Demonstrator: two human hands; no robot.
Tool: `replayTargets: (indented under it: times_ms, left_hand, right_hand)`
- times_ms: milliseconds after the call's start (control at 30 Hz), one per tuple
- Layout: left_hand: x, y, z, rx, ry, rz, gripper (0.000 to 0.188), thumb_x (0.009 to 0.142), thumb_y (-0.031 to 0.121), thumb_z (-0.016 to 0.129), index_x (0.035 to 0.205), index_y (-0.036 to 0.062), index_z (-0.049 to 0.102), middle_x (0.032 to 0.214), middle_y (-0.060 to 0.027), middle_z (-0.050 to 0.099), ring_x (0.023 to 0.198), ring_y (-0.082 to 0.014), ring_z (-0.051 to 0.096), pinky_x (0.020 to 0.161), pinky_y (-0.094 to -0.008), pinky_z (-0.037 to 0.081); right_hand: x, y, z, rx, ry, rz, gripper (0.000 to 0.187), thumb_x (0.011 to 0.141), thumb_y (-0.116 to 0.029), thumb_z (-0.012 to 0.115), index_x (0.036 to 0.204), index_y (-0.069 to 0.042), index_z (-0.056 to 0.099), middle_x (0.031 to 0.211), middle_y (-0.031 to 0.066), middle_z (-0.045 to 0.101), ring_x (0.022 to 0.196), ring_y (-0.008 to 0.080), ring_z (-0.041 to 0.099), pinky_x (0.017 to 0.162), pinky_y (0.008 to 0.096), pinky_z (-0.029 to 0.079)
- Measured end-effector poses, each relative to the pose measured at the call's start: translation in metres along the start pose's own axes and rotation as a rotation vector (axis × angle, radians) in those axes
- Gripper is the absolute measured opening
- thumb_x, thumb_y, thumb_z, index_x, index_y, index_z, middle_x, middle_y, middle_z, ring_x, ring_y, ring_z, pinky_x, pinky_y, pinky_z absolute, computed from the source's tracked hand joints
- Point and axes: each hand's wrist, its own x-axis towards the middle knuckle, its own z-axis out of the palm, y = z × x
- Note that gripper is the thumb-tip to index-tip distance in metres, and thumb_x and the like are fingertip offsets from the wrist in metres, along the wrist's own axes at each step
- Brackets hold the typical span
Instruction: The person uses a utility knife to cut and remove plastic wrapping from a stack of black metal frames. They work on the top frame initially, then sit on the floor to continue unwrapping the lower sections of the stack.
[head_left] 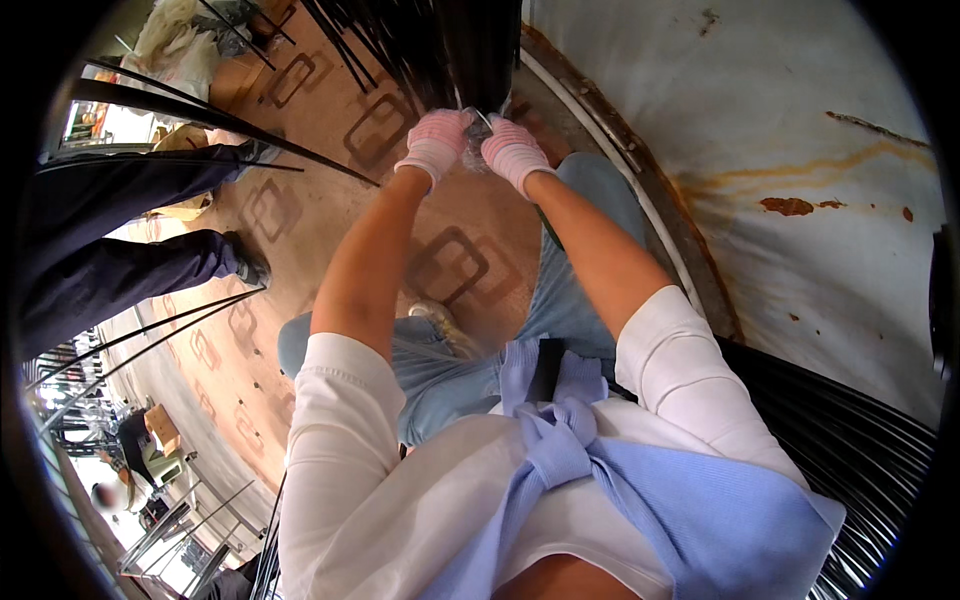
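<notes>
Both my hands wear pink-and-white knit gloves and are held close together at the lower end of a bundle of long black rods (480, 60). My left hand (436, 142) is closed at the left side of the bundle, my right hand (513, 152) at its right. A thin white tie (485, 120) runs across the bundle's end between the hands, and both seem to grip it; the fingertips are partly hidden. Crumpled clear plastic (474, 155) hangs between the gloves, under the rod ends.
A rust-stained pale metal wall (780, 150) curves along the right, with a white pipe (640, 190) at its foot. More black rods (830, 410) lie at lower right. Another person's dark-trousered legs (130, 275) stand at left, near several loose rods. The floor (330, 230) is brown-patterned.
</notes>
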Motion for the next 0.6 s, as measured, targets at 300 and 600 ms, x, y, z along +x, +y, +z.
replayTargets:
  times_ms: [300, 600]
  left_hand:
    - [-0.001, -0.026, 0.033, -0.327, 0.238, -0.011, 0.022, 0.079, 0.014, 0.053, 0.099, 0.0093, 0.06, 0.089, -0.0074, 0.062, 0.085, -0.0248, 0.057, 0.072, -0.0345, 0.046]
    - [-0.005, -0.123, 0.044, -0.284, -0.001, -0.305, 0.034, 0.074, 0.01, 0.054, 0.108, 0.0088, 0.057, 0.106, -0.0171, 0.058, 0.098, -0.0338, 0.054, 0.082, -0.0373, 0.045]
  right_hand:
    - [0.022, 0.025, 0.008, 0.037, 0.008, -0.072, 0.042, 0.081, -0.021, 0.047, 0.123, -0.015, 0.046, 0.123, 0.0157, 0.049, 0.112, 0.033, 0.047, 0.092, 0.0389, 0.041]
    - [0.003, 0.036, 0.028, 0.06, -0.146, -0.171, 0.027, 0.08, -0.02, 0.05, 0.101, -0.006, 0.059, 0.098, 0.0182, 0.06, 0.094, 0.0332, 0.056, 0.081, 0.0366, 0.044]
